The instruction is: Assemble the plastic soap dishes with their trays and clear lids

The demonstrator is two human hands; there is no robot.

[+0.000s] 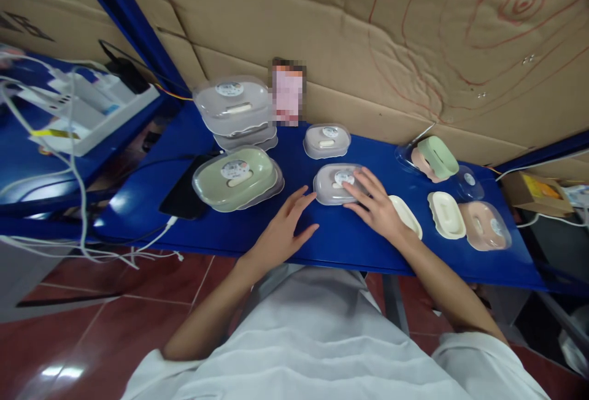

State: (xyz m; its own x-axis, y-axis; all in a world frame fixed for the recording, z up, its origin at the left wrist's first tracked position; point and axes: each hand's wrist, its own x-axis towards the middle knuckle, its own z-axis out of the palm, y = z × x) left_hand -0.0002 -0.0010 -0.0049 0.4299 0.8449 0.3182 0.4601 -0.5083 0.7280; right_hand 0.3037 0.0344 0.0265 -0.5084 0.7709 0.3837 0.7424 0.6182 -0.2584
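A grey soap dish with a clear lid and a round label (327, 180) sits in front of me on the blue table. My right hand (378, 208) lies over its right side, fingertips spread on the lid. To the left of the dish, my left hand (286, 228) is open, its fingers stretched toward the dish's edge and holding nothing. Behind the dish stands a similar covered grey soap dish (326, 141). A cream soap dish part (405, 216) is partly hidden by my right hand.
Stacked to the left are covered green soap dishes (214, 188) and grey ones (207, 105). Toward the right are a cream tray (447, 216), a covered pink dish (481, 237), green parts (442, 157) and a clear lid (469, 184). A black phone (181, 194) and white cables lie left; cardboard (331, 26) stands behind.
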